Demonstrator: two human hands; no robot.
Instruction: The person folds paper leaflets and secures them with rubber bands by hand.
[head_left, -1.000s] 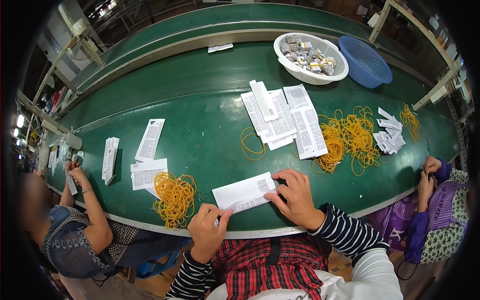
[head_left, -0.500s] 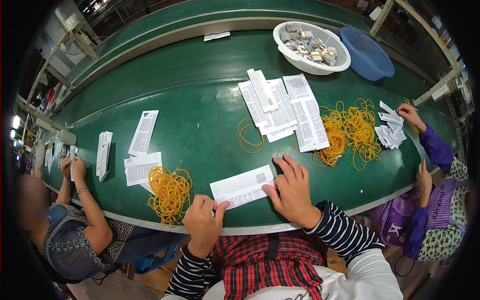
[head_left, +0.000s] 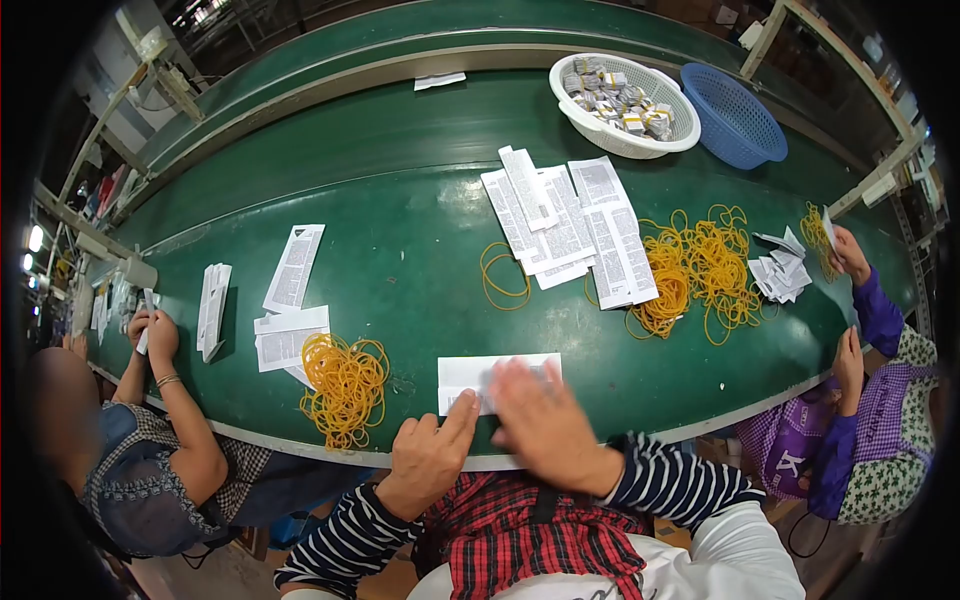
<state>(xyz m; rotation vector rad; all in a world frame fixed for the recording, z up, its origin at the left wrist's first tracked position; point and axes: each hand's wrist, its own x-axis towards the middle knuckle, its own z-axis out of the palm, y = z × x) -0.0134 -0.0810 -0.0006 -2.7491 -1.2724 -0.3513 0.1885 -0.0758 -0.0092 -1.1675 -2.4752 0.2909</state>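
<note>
A folded paper leaflet [head_left: 458,372] lies flat on the green table in front of me, near its front edge. My left hand [head_left: 430,447] rests at the leaflet's lower edge, index finger stretched out onto the paper and the other fingers curled. Across the right part of the leaflet lies my right hand [head_left: 545,420], flat and smeared by motion, its fingers extended. Part of the paper is hidden under it. To the left of the leaflet sits a heap of yellow rubber bands [head_left: 345,390], beside more printed leaflets [head_left: 290,340].
Overlapping leaflets [head_left: 540,225] lie ahead, with a big pile of rubber bands [head_left: 700,260] to their right. At the back stand a white basket [head_left: 640,148] of banded paper bundles and a blue basket [head_left: 735,115]. Co-workers sit left and right, both handling papers.
My right hand has moved left from the leaflet's right end onto its face. My left index finger now extends onto the paper. The leaflet is straighter and looks narrower.
</note>
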